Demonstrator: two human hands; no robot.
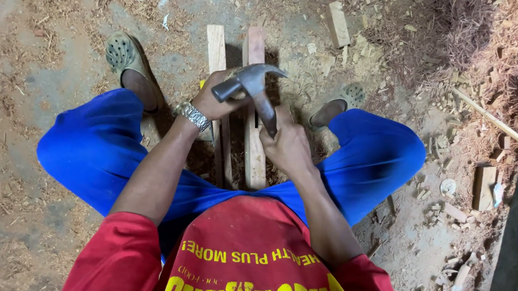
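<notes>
The red shirt [246,258] is closest, above blue trousers [91,147]. The right hand [289,144] is clenched round the claw hammer [253,85] handle; the left hand [217,95] cups its head. Two wooden strips [237,102] lie just beneath both hands.

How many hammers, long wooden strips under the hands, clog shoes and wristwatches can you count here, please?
Hammer: 1
Long wooden strips: 2
Clog shoes: 2
Wristwatch: 1
Total: 6
</notes>
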